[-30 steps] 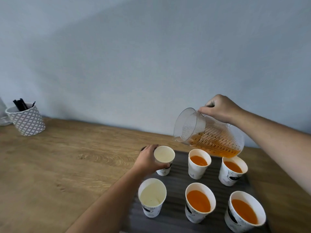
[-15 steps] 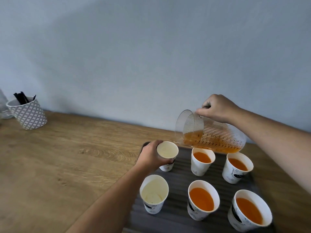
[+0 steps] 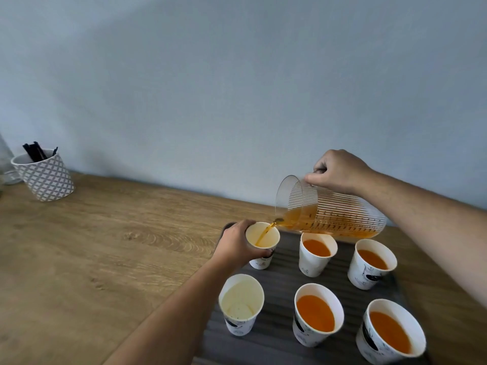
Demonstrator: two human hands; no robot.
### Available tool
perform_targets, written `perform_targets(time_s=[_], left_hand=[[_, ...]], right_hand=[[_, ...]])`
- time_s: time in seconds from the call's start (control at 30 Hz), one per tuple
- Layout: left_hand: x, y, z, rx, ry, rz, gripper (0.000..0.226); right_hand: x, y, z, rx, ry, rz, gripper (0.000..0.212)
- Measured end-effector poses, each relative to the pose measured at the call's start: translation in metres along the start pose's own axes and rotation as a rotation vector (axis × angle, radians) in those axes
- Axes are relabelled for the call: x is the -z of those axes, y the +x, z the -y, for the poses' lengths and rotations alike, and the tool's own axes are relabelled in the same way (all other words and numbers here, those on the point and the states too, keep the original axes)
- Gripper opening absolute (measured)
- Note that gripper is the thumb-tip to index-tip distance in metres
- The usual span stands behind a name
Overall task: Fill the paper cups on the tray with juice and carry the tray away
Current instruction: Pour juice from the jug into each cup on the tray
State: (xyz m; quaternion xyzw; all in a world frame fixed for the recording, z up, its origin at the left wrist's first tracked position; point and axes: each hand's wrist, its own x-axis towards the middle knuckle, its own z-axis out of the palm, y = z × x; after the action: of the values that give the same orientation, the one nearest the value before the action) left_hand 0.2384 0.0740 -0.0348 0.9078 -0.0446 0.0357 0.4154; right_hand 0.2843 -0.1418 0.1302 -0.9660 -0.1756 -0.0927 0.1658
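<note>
Four cups are already holding juice; now a stream is starting to run from the tilted pitcher [image 3: 332, 214], gripped by the right hand [image 3: 336, 171], into the fifth cup [image 3: 262, 242], which the left hand [image 3: 237, 243] is steadying on the tray [image 3: 279, 338]. One empty cup [image 3: 241, 304] is waiting beside it.

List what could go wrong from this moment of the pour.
The juice stream enters near the rim of the held cup, so a small shift of the pitcher could spill onto the tray. The left hand grips a soft paper cup; squeezing may deform it. The filled cups look quite full for carrying.
</note>
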Motion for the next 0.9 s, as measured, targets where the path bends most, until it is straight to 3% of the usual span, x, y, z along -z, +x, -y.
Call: perform_targets(time_s=[0.9], left_hand=[[-0.0009, 0.0004, 0.0005, 0.019, -0.027, 0.01, 0.08]], right_hand=[[0.0015, -0.0012, 0.0001, 0.007, -0.053, 0.019, 0.049]])
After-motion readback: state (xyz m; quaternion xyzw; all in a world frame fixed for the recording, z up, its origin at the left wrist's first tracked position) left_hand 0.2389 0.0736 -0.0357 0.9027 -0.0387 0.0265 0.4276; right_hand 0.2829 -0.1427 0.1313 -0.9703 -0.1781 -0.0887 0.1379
